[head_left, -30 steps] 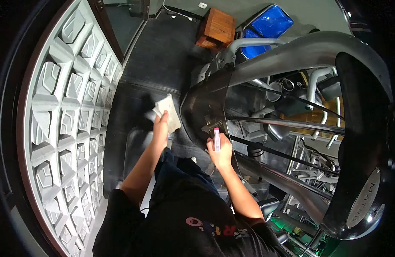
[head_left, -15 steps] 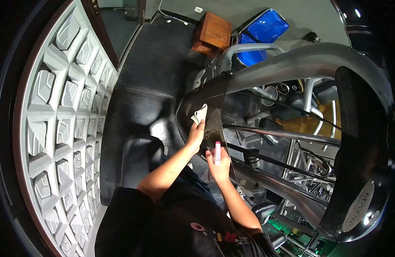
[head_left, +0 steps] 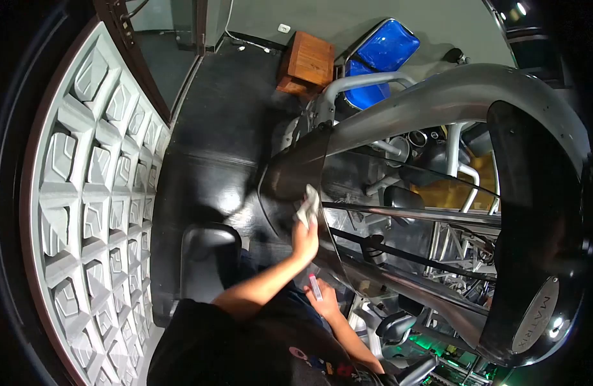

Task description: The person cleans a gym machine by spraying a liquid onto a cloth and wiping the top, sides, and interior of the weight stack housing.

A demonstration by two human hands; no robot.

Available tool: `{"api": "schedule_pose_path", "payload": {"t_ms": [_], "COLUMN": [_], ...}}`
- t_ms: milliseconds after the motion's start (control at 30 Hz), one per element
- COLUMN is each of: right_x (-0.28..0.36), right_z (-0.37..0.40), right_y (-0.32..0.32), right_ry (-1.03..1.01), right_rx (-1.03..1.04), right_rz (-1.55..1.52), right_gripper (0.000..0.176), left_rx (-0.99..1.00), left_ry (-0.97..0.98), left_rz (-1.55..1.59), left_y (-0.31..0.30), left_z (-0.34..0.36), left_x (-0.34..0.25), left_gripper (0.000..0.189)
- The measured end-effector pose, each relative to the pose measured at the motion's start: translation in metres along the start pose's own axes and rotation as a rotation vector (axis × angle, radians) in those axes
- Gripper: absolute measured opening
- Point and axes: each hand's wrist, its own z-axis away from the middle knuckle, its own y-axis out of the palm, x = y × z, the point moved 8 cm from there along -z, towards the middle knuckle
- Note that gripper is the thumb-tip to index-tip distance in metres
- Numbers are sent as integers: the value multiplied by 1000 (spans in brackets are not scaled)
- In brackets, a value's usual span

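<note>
My left hand [head_left: 304,241] is closed around a crumpled white cloth [head_left: 308,207], which lies against the dark, see-through shield [head_left: 293,170] of a gym machine, near the shield's right edge. Lower down, close to my body, my right hand [head_left: 323,301] grips a slim white object with a pink end [head_left: 315,287]. It resembles a spray bottle's head seen from above, but its lower part is hidden by my hand. This hand is apart from the shield.
The machine's thick grey frame [head_left: 431,103] arches to the right, ending in a black MATRIX cover [head_left: 528,257]. A black padded seat [head_left: 209,257] stands at left beside a white patterned wall panel [head_left: 78,199]. Behind are a wooden box [head_left: 308,61] and a blue chair [head_left: 389,48].
My left hand has moved the cloth down and to the right across the shield. My right hand has dropped away from the shield toward my body, still holding the pink-ended object.
</note>
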Motion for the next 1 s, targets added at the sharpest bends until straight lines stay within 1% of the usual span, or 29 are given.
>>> {"api": "schedule_pose_path", "payload": {"t_ms": [33, 100, 133, 167, 233, 300, 367, 400, 433, 467, 500, 533, 567, 600, 633, 667, 733, 767, 800, 833, 867, 967, 1000], "right_x": [-3, 1, 1, 4, 13, 18, 18, 24, 32, 40, 45, 50, 54, 58, 61, 63, 61, 58, 46, 41, 38, 36, 40], "right_z": [5, 9, 8, 9, 8, 5, 0, 1, 3, 1, 2, -1, -2, -2, -1, 0, 3, 5, 6, 2, 1, -3, -3], "right_y": [3, 2, 3, 5, 0, -3, -3, -5, -6, -8, -8, -8, -8, -9, -10, -9, -9, -8, -1, 1, 7, 21, 25], "right_ry": [0, -48, -50, -48, -77, -86, -94, -133, -170, -171, -162, -155, -150, -141, -140, -142, -145, -147, -128, -133, -140, -162, -187], "right_rx": [22, 26, 59, 90, 67, 72, 70, 64, 61, 56, 56, 66, 76, 73, 85, 98, 88, 90, 121, 126, 154, 198, 211], "right_rz": [-4, -61, -30, -3, -12, -10, 8, 2, -3, 0, -5, -15, -25, -25, -24, -23, -54, -88, -83, -88, -64, -71, -72], "right_gripper": [25, 25, 25, 25, 24, 24, 24, 24, 24, 26, 26, 26, 26, 26, 25, 25, 25, 24, 25, 25, 25, 26, 25], "left_rx": [26, 185, 286, 73, 33, -102, -59, -62, -22, 56, 79, 124, 168, 189, 209, 156, 213, 250, 199, 238, 179, 333, 397], "left_ry": [41, 52, -84, 12, -257, -73, 101, 203, 333, 338, 448, 464, 481, 409, 336, 383, 279, 305, 227, 181, 143, 39, -75], "left_rz": [17, 36, 79, 186, -127, -318, -511, -464, -364, -339, -412, -428, -442, -380, -319, -201, -285, -288, -384, -314, -337, -365, -326], "left_y": [-1, -1, -4, -20, -47, -60, -52, -41, -26, -9, 6, 23, 37, 46, 49, 43, 30, 23, 6, -3, -17, -41, -43], "left_z": [25, 60, 64, 47, 8, -61, -140, -175, -199, -226, -240, -250, -250, -241, -221, -209, -180, -164, -137, -114, -81, 15, 40], "left_x": [-25, -11, 5, -20, 6, -15, -47, -52, -68, -52, -53, -33, -32, -23, -30, -37, -22, -9, -15, 2, 27, 31, 45], "left_gripper": [46, 49, 48, 40, 31, 28, 28, 27, 28, 30, 34, 35, 37, 38, 39, 41, 41, 42, 41, 41, 40, 39, 38]}}
